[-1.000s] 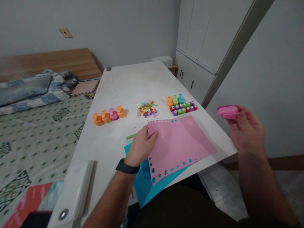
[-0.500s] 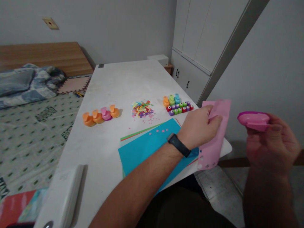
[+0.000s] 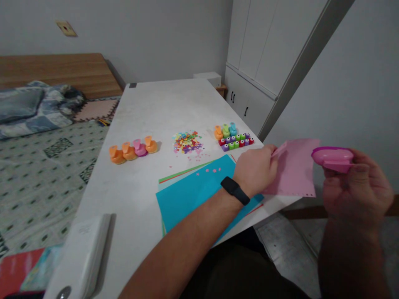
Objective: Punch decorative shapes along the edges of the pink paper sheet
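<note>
My left hand (image 3: 257,169), a dark band on its wrist, is closed on the left edge of a pink sheet of paper (image 3: 296,168). Small punched holes run along the sheet's lower edge. At the right, my right hand (image 3: 358,195) grips a pink craft punch (image 3: 335,158) in the air, just beside the paper's right edge. Under my left forearm lies a blue sheet (image 3: 193,187) on top of other coloured sheets, with several small pink flower cutouts on it.
On the white table (image 3: 168,104) stand orange and pink punches (image 3: 127,151) at left, a pile of colourful confetti (image 3: 187,142) in the middle, and rows of small punches (image 3: 235,142) at right. A white device (image 3: 82,249) lies near the front left. White cabinets (image 3: 252,83) stand behind.
The pink sheet has turned in my left hand and spread to the right, its punched edge now higher and facing down. My right hand with the punch has barely moved.
</note>
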Motion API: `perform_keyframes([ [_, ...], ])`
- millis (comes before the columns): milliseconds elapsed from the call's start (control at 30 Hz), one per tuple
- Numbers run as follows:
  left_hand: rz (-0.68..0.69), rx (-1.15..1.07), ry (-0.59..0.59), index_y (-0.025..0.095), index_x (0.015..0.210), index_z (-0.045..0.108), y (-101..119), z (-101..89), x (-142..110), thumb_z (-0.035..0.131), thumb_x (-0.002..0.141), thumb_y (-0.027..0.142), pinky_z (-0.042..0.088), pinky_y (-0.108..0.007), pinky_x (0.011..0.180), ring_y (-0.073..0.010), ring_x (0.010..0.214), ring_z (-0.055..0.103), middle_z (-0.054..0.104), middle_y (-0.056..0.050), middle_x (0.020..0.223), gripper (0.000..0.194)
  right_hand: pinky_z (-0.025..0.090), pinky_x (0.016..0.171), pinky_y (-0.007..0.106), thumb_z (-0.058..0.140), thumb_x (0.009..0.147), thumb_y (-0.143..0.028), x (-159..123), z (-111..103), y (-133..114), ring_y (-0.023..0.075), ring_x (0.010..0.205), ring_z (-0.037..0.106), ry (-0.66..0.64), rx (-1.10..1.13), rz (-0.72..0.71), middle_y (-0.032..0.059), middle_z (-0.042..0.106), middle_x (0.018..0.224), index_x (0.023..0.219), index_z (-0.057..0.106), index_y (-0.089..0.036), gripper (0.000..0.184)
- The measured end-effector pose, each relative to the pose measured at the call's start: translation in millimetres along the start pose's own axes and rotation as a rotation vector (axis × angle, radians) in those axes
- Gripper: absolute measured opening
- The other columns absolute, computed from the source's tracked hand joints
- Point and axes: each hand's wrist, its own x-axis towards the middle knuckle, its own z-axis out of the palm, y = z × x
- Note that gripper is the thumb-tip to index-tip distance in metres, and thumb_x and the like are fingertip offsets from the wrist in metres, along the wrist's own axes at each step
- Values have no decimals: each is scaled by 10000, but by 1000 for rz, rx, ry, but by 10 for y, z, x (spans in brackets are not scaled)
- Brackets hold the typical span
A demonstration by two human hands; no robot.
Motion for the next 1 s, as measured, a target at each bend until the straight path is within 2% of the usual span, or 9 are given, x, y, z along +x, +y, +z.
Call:
perform_keyframes([
  [200, -3, -93, 54, 189, 1130, 664, -31, 16, -22, 435, 1006, 310, 508, -322, 779, -206, 834, 692, 748, -72, 920, 287, 500, 1027, 593, 755, 836, -339, -18, -5, -27, 224, 899, 687, -18, -10, 5, 87, 695, 977, 1096, 769, -163, 314],
  [300, -104, -205, 151, 175, 1075, 690, -95, -30, -9, 458, 996, 306, 508, -317, 779, -209, 831, 691, 750, -79, 906, 278, 493, 1032, 596, 754, 838, -339, -21, 5, -22, 234, 917, 688, -32, 3, -3, 90, 692, 986, 1091, 770, -170, 304],
  [500, -275, -543, 260, 172, 1058, 722, -467, -200, -114, 566, 936, 308, 525, -302, 774, -219, 916, 695, 763, -80, 1015, 241, 501, 1015, 590, 753, 831, -344, -21, 33, -3, 241, 913, 688, -38, 16, -12, 88, 688, 975, 1059, 781, -195, 273],
  [667, -433, -765, 267, 153, 1114, 720, -766, -459, -441, 646, 887, 369, 523, -272, 689, -203, 832, 697, 765, -80, 1012, 322, 521, 991, 554, 753, 833, -340, -18, 62, 64, 231, 900, 693, -58, 44, 24, 88, 699, 982, 1064, 781, -199, 273],
  [733, -502, -841, 307, 153, 1145, 704, -842, -579, -615, 676, 867, 386, 528, -270, 683, -202, 827, 701, 765, -76, 1008, 364, 532, 981, 529, 757, 832, -340, -10, 76, 108, 224, 905, 691, -76, 66, 42, 87, 702, 988, 1070, 780, -196, 279],
  [867, -653, -896, 346, 135, 1154, 700, -963, -802, -962, 744, 809, 430, 544, -285, 675, -214, 801, 711, 767, -90, 976, 455, 573, 917, 450, 766, 831, -326, 9, 136, 186, 196, 872, 694, -123, 121, 85, 78, 714, 982, 1080, 778, -188, 285],
  [1000, -756, -932, 355, 132, 1176, 687, -1084, -970, -1249, 772, 776, 442, 561, -309, 662, -219, 739, 716, 768, -94, 921, 514, 591, 880, 337, 756, 853, -284, 0, 292, 205, 156, 864, 702, -212, 177, 167, 66, 729, 1003, 1115, 770, -179, 283],
])
